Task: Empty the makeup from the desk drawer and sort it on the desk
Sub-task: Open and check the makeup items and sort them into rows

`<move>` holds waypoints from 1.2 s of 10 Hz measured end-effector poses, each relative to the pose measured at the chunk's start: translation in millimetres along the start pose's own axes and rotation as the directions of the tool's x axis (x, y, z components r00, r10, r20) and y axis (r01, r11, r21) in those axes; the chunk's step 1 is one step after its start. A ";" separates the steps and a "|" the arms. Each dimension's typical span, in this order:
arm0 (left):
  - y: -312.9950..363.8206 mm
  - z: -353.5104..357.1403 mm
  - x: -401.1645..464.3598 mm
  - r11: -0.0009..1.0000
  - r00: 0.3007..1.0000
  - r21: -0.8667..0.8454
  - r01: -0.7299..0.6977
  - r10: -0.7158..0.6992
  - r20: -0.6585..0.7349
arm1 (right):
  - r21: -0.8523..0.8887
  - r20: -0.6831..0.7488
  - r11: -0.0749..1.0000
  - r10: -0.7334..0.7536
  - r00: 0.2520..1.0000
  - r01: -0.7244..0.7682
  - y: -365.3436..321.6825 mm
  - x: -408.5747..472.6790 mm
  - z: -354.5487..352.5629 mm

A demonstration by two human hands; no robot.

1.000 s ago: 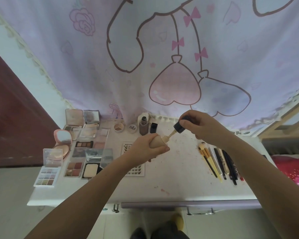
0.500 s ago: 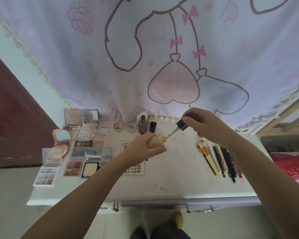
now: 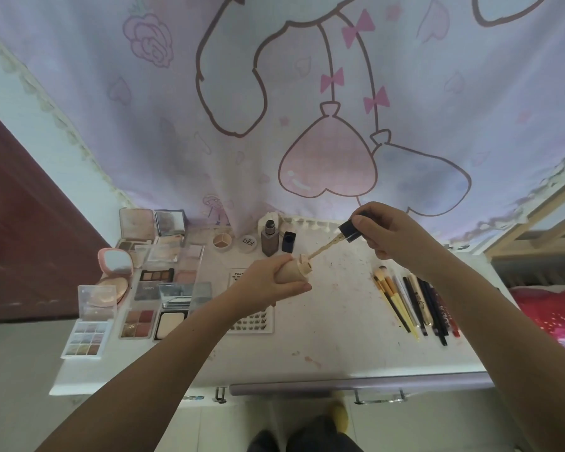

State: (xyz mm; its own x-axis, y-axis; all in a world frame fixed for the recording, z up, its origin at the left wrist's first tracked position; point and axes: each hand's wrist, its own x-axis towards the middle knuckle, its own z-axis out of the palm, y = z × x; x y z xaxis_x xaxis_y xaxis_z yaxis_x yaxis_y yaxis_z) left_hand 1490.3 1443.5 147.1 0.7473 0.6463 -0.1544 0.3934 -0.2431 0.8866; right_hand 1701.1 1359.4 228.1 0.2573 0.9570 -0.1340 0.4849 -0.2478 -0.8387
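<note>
**Inspector:** Change noted. A second ago the dark cap point(image 3: 349, 230) sat close over the neck of the beige bottle point(image 3: 292, 271); now the right hand point(image 3: 390, 236) has drawn it up and to the right, so the long dropper stem point(image 3: 323, 250) is almost clear, only its tip at the mouth.

**Clerk:** And the hands?

**Inspector:** The left hand point(image 3: 269, 283) has its fingers wrapped round the bottle body, holding it tilted above the middle of the table point(image 3: 340, 337). The right hand's fingers pinch the cap. Neither rests on the table.

**Clerk:** Meaning for the task?

**Inspector:** In my judgement, a check of the contents, not sorting. The bottle has no place yet; it must be recapped before it joins the other bottles at the back.

**Clerk:** Counts?

**Inspector:** At the back: one brown bottle point(image 3: 270, 240), one small dark blue bottle point(image 3: 288, 241), two small round pots point(image 3: 222, 241), and one white item behind them, partly hidden. One lash tray point(image 3: 253, 324), partly under the left arm. On the left, a packed group of palettes and compacts point(image 3: 150, 288), roughly a dozen; they overlap, so no exact figure. On the right, a row of brushes and pencils point(image 3: 415, 305), about ten. The drawer point(image 3: 356, 388) under the table edge shows only its front; contents not visible.
</note>
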 end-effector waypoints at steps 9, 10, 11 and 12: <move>-27.0 87.2 142.4 0.932 0.839 -0.039 0.359 -0.341 -0.424 | 0.077 -0.146 0.981 0.189 0.971 -0.179 186.5 110.6 48.1; -41.6 93.7 157.9 0.903 0.806 0.069 0.424 -0.342 -0.483 | 0.003 -0.145 0.981 0.194 0.970 -0.196 196.7 133.7 56.5; -46.9 96.3 162.2 0.812 0.817 0.316 0.491 -0.303 -0.491 | -0.031 -0.106 0.984 0.169 0.980 -0.173 198.9 150.2 68.4; -41.6 95.8 168.4 0.806 0.778 0.238 0.542 -0.373 -0.506 | -0.088 -0.099 0.985 0.138 0.986 -0.147 201.9 161.0 77.6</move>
State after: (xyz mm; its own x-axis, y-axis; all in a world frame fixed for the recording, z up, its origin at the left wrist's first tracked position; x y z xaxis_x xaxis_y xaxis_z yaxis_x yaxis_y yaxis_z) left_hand 1651.1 1493.2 42.4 0.1634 0.9592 -0.2305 0.8495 -0.0180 0.5273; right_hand 1775.5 1475.1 -3.7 0.4031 0.8940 -0.1954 0.5136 -0.3978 -0.7602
